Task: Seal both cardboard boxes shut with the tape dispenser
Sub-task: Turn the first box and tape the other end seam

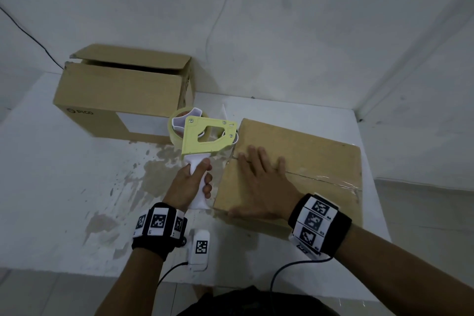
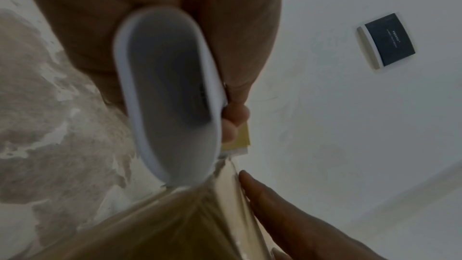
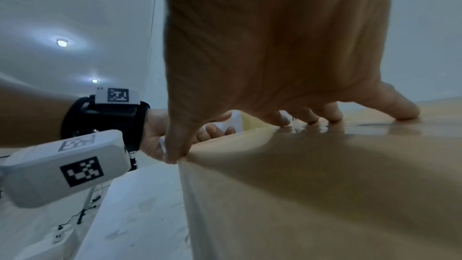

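My left hand grips the white handle of a yellow tape dispenser, held just off the left edge of a closed flat cardboard box. A clear strip of tape runs along that box's centre seam. My right hand lies flat on the box top, fingers spread over the seam near its left end and thumb at the near edge. A taller cardboard box stands at the back left with its top flaps partly raised. From the left wrist, the handle end fills the view, with tape stretching down to the box.
The boxes sit on a white table with worn, stained patches, pushed against a white wall. A small white marker device with a cable lies near the front edge. The table's right edge falls just beyond the flat box.
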`<control>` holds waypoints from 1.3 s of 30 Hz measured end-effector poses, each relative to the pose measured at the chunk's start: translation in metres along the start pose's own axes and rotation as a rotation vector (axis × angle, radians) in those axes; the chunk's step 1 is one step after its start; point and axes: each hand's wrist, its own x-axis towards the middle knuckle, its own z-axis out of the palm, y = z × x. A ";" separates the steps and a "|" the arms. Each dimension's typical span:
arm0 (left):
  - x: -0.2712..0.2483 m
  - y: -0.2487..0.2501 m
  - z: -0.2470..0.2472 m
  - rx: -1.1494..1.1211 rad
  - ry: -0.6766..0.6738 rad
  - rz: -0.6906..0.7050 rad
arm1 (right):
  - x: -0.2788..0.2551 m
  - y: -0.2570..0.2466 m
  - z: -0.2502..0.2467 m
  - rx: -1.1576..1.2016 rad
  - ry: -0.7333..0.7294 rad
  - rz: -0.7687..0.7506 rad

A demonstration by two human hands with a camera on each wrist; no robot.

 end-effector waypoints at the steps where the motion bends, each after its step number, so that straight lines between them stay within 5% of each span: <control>1: 0.001 0.001 0.000 0.004 -0.004 -0.001 | 0.002 0.000 0.000 0.007 -0.007 0.001; 17: -0.024 -0.015 -0.010 -0.137 0.006 0.000 | 0.037 0.015 -0.020 0.052 -0.077 -0.011; 31: -0.061 -0.029 -0.029 -0.036 0.021 -0.003 | 0.035 0.013 -0.025 0.048 -0.058 0.009; 39: -0.054 -0.032 -0.042 -0.059 -0.028 -0.038 | -0.003 -0.010 0.000 0.001 0.184 0.126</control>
